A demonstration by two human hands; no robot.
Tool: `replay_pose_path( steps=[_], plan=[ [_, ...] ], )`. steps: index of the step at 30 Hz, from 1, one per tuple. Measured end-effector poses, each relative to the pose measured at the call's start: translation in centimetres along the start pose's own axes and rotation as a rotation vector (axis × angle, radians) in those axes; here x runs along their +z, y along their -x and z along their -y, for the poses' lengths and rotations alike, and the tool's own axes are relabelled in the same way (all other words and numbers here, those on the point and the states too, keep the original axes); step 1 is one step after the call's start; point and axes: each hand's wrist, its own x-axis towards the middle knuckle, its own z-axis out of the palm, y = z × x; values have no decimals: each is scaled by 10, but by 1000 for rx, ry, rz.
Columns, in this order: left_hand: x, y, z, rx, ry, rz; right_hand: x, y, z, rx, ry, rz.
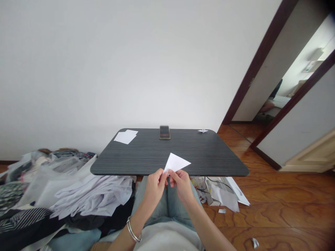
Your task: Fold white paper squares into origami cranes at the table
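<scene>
A folded sheet of white paper (177,162), triangular in outline, is held at the table's near edge. My left hand (156,182) pinches its lower left corner between thumb and fingers. Close beside it, my right hand (180,179) grips the lower edge, thumb on top and fingers curled beneath. The two thumbs almost meet at the bottom corner. Part of the paper there is hidden by my fingers.
On the dark table (146,157) lie loose white sheets (126,136) at the back left. A phone (164,132) leans at the back middle, and a small folded paper figure (203,131) sits back right. Piled clothes (91,195) lie left; paper scraps (222,211) lie on the floor.
</scene>
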Motion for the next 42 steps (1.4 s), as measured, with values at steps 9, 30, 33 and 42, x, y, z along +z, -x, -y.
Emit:
replay_pose_path(
  steps=[9, 30, 33, 42],
  plan=[
    [1, -2, 3, -83, 226, 43, -6, -2, -5, 16, 18, 53],
    [3, -5, -1, -166, 483, 116, -12, -4, 7, -113, -13, -58],
    [2, -7, -6, -207, 519, 133, -10, -1, 8, -134, -1, -39],
    [5, -5, -11, -195, 513, 52, -10, -3, 8, -93, 54, 34]
  ],
)
